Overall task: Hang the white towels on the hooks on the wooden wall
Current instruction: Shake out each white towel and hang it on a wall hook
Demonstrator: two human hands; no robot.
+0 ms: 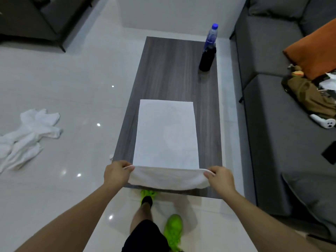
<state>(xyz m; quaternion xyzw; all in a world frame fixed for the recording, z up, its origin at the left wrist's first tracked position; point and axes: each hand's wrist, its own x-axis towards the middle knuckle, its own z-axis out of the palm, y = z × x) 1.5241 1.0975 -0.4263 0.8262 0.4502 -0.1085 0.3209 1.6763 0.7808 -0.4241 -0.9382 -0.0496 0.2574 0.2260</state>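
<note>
A white towel (166, 135) lies spread flat along a dark wooden coffee table (169, 70), its near end lifted off the table's front edge. My left hand (116, 172) pinches the towel's near left corner. My right hand (219, 177) pinches the near right corner. The lifted edge sags between the two hands. Several more white towels (27, 137) lie crumpled on the tiled floor to the left. No hooks or wooden wall are in view.
A clear bottle with a blue cap (211, 36) and a black bottle (207, 59) stand at the table's far right. A grey sofa (272, 115) with an orange cushion (314, 50), clothes and a white controller (323, 122) runs along the right. A dark cabinet (32, 20) stands far left.
</note>
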